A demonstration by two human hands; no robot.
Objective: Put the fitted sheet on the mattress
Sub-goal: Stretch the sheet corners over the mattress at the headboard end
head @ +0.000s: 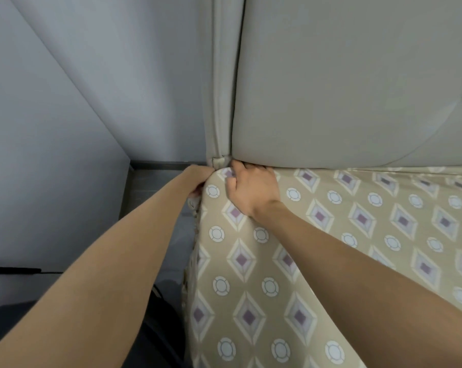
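Hands, left hand (199,181), right hand (252,191) — gripping one fitted sheet (330,261)

Bedroom: padded headboard (344,75), fitted sheet (317,261).

Padded headboard (344,75), grey wall (52,128)

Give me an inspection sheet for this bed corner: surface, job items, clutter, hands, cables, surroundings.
Surface: mattress, hidden under the sheet here.
Job's things: beige fitted sheet with purple diamonds and white circles, stretched over the top, with its gathered hem running down the left side.
Clutter: nothing seen.
Hands: left hand grips the hem at the corner's side, fingers partly hidden; right hand, fingers curled, pinches the sheet on top of the corner, against the headboard.
Cables: thin black line, likely a cable, on the floor at left.
Surroundings: padded grey-beige headboard, pale grey wall, grey floor.
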